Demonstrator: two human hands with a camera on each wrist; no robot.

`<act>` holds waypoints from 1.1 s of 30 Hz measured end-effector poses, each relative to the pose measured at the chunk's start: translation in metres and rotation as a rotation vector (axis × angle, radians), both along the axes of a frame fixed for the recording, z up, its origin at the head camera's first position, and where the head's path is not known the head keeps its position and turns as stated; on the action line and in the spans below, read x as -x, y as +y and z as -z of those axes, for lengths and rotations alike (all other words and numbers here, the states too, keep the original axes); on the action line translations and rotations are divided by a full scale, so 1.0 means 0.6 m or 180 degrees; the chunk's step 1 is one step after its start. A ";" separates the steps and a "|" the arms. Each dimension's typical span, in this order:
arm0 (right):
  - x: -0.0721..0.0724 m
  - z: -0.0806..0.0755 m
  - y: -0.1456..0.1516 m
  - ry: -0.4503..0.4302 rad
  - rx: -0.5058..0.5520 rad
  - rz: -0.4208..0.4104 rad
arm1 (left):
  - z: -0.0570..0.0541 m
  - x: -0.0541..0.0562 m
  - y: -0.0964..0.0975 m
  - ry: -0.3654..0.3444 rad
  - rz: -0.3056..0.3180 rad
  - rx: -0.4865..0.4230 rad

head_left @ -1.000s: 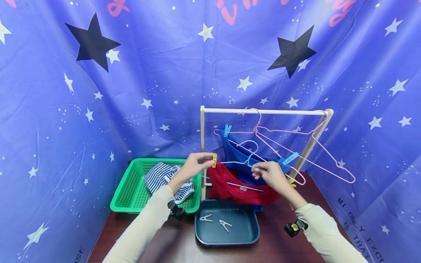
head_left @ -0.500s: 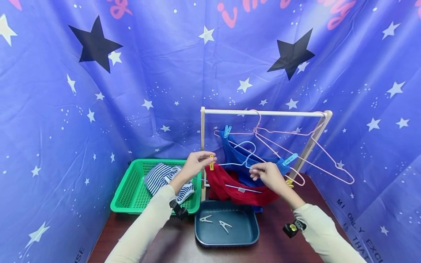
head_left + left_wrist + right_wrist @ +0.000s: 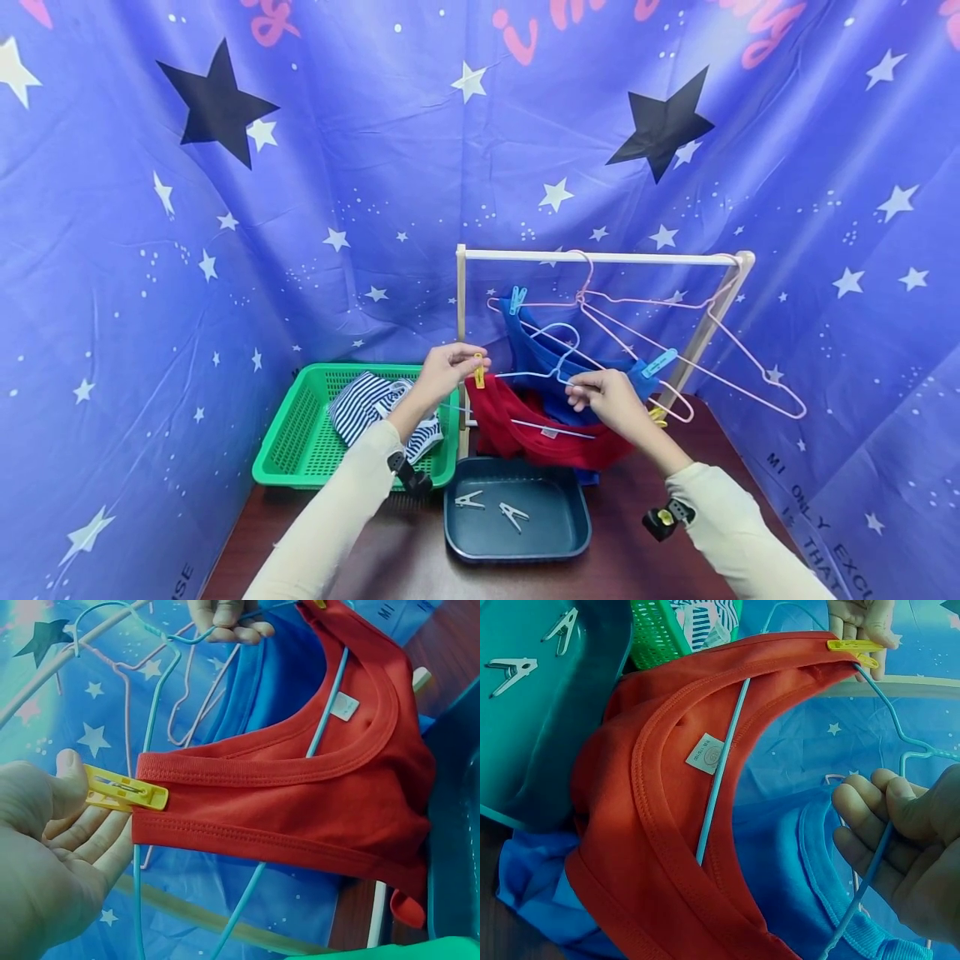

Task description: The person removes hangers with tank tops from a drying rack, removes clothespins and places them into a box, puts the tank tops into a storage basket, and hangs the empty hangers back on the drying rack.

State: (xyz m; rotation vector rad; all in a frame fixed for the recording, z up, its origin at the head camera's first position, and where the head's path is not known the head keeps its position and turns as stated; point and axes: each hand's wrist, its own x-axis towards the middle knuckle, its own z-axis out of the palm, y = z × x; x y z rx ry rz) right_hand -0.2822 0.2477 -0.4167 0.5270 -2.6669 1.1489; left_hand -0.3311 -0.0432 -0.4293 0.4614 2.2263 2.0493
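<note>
My left hand [image 3: 442,375] pinches a yellow clothespin [image 3: 127,791] between thumb and fingers. The clothespin's tip bites onto one shoulder strap of a red tank top [image 3: 300,802], which hangs on a light blue hanger [image 3: 721,780]. My right hand [image 3: 611,400] grips the hanger's arm beside the hook, thumb and fingers curled round the wire. On the top's other strap, a second yellow clothespin [image 3: 658,417] shows just past the right wrist. The hanger's lower bar passes through the neck opening, near a white label [image 3: 705,754].
Behind stands a wooden rack [image 3: 600,257] with pink hangers; a blue tank top [image 3: 517,333] hangs there by blue clothespins [image 3: 660,363]. A green basket [image 3: 300,425] at left contains striped clothing [image 3: 367,404]. In front, a dark tray [image 3: 525,550] holds two white clothespins [image 3: 513,517].
Both hands have drifted slightly left with the hanger and the red tank top. The yellow clothespin in my left hand now sits a little lower and further left.
</note>
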 end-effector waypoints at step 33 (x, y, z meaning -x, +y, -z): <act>0.001 0.009 -0.005 -0.0062 -0.0024 0.0005 | -0.008 0.019 0.000 -0.0652 -0.0317 -0.0124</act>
